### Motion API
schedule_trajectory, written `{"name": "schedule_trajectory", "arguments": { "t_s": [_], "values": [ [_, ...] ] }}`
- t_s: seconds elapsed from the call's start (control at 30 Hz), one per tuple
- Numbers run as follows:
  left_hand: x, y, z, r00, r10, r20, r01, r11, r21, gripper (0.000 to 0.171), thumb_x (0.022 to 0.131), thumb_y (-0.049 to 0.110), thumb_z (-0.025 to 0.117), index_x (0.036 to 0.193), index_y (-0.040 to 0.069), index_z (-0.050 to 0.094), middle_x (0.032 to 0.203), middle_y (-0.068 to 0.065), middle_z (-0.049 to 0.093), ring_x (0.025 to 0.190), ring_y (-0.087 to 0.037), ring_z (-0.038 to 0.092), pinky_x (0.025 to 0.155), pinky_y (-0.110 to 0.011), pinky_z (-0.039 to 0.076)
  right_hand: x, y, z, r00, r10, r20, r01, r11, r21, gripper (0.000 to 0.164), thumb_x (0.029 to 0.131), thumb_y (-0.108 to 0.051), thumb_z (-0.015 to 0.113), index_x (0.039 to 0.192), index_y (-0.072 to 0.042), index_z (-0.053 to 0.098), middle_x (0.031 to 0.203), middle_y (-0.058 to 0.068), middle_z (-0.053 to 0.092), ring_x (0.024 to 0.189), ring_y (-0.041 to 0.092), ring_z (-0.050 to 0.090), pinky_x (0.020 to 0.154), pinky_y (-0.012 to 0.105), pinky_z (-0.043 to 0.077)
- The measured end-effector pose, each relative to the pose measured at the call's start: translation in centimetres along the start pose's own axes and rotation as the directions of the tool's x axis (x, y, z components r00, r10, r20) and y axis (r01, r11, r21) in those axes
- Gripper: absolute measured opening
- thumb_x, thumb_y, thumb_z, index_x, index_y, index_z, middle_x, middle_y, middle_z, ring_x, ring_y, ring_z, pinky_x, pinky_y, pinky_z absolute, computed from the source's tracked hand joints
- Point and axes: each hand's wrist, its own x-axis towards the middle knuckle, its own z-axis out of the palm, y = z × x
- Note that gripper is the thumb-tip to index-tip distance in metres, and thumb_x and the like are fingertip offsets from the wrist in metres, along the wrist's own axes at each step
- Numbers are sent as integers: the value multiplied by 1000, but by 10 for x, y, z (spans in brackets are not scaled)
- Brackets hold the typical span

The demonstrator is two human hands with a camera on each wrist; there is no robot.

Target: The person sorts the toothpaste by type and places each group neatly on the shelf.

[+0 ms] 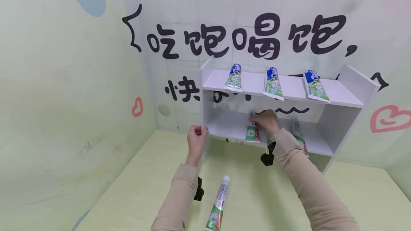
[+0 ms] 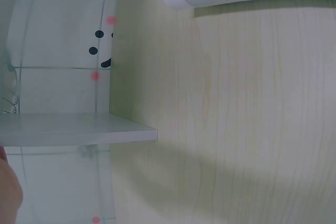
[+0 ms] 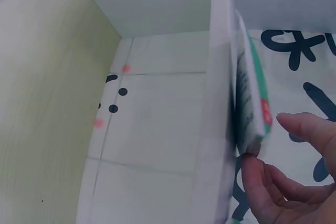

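Observation:
My left hand (image 1: 197,140) grips the front edge of the white shelf unit's left side panel (image 1: 205,99); only a bit of that hand shows in the left wrist view. On the lower shelf board (image 1: 224,122) my right hand (image 1: 266,121) is at a green-and-white toothpaste tube (image 1: 253,133), which lies with its flat end at the front. In the right wrist view a fingertip touches the tube (image 3: 252,98) while the thumb stands apart from it. Another toothpaste tube (image 1: 222,199) lies on the table between my forearms, its white cap toward the shelf.
Three blue-and-green toothpaste tubes (image 1: 273,83) lie spaced along the upper board (image 1: 253,81). Right of my right hand another tube (image 1: 298,131) lies on the lower board, partly behind the sleeve. A further tube (image 1: 269,140) is mostly hidden by the hand. A lettered wall stands behind.

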Motion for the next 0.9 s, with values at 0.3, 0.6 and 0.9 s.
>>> {"name": "schedule_trajectory", "arguments": {
  "t_s": [0.3, 0.6, 0.9],
  "values": [
    [4, 1, 2, 1000, 10, -1, -10, 1000, 10, 21, 83, 14, 61, 94, -3, 54, 90, -16, 60, 79, -19, 56, 67, -24, 50, -18, -6, -14, 999, -48, 25, 47, 999, 15, 49, 81, -27, 66, 116, 5, 54, 110, 17, 60, 72, 9, 57, 71, 22, 45],
    [7, 2, -1, 1000, 9, -7, -9, 1000, 0, 22, 83, 14, 61, 94, -3, 54, 90, -16, 59, 78, -19, 55, 68, -24, 49, -33, 1, -12, 982, -174, 69, 169, 983, 72, 49, 85, -22, 60, 121, 10, 50, 118, 27, 56, 91, 27, 63, 81, 34, 52],
    [3, 1, 2, 1000, 5, 2, -5, 1000, 0, 23, 83, 14, 61, 94, -4, 53, 91, -17, 59, 78, -19, 54, 68, -22, 48, -44, 2, -12, 988, -130, 83, 120, 986, 113, 52, 83, -22, 64, 122, 8, 48, 120, 24, 54, 88, 27, 65, 83, 35, 52]
  ]
}}
